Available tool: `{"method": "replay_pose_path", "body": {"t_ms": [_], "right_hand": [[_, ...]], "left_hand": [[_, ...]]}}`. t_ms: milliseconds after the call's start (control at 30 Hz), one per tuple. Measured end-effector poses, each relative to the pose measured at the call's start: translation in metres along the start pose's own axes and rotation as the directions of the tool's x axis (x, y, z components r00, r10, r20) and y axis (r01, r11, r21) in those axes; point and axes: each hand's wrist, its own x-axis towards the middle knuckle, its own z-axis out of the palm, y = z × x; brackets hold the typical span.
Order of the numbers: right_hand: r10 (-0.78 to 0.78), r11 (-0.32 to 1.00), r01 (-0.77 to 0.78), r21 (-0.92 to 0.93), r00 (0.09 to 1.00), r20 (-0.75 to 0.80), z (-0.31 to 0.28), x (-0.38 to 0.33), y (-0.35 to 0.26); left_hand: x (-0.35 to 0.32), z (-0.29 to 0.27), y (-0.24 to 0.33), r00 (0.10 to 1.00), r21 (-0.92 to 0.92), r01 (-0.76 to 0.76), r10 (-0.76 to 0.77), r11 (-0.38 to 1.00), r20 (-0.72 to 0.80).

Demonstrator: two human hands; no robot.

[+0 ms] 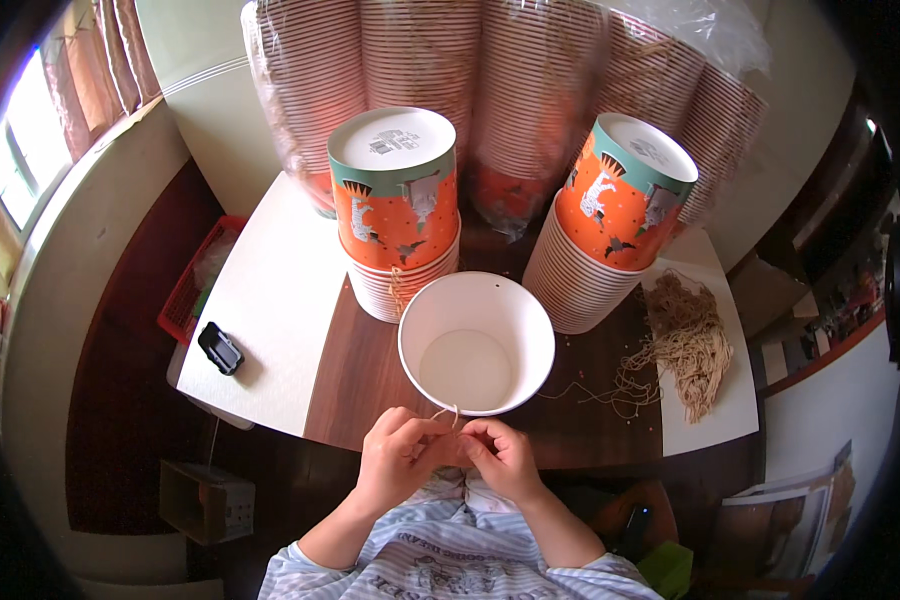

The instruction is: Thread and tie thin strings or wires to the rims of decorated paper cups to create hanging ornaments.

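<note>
A white paper bucket [440, 318] stands open side up at the table's near edge, with a small dark hole in its far wall. At its near rim, my left hand [395, 462] is closed in a pinch on a thin beige string [456, 411]. My right hand [502, 462] meets it there, thumb and fingertips pinched on the same string. A short loop of the string shows above the fingertips against the rim; the rest is hidden by my fingers.
Behind the bucket stand two stacks of upside-down orange buckets, one left [400, 215] and one right [620, 205]. Plastic-wrapped bucket stacks [420, 60] rise at the back. A tangle of beige strings [695, 345] lies at right, a small black tray [220, 349] at left.
</note>
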Motion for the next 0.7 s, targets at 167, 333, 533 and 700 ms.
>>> {"method": "replay_pose_path", "body": {"t_ms": [167,333,533,700], "right_hand": [[0.076,0.995,-0.080,0.060,0.995,0.065,-0.0017,-0.0012,-0.0008],[0.098,0.989,-0.109,0.103,0.990,0.101,-0.0019,-0.0023,-0.0033],[0.115,0.972,-0.155,0.176,0.969,0.220,-0.0035,-0.0008,-0.0082],[0.110,0.971,-0.156,0.183,0.965,0.239,-0.0050,-0.0014,-0.0098]], "left_hand": [[0.0000,0.0000,-0.0048,1.000,0.040,-0.023,0.023,0.999,0.013],[0.0012,0.0000,-0.0024,0.998,0.088,-0.065,0.064,0.994,0.013],[-0.0008,0.0032,-0.0025,0.993,0.164,-0.115,0.118,0.980,-0.007],[-0.0030,0.0064,-0.0015,0.991,0.192,-0.119,0.129,0.974,-0.038]]}}
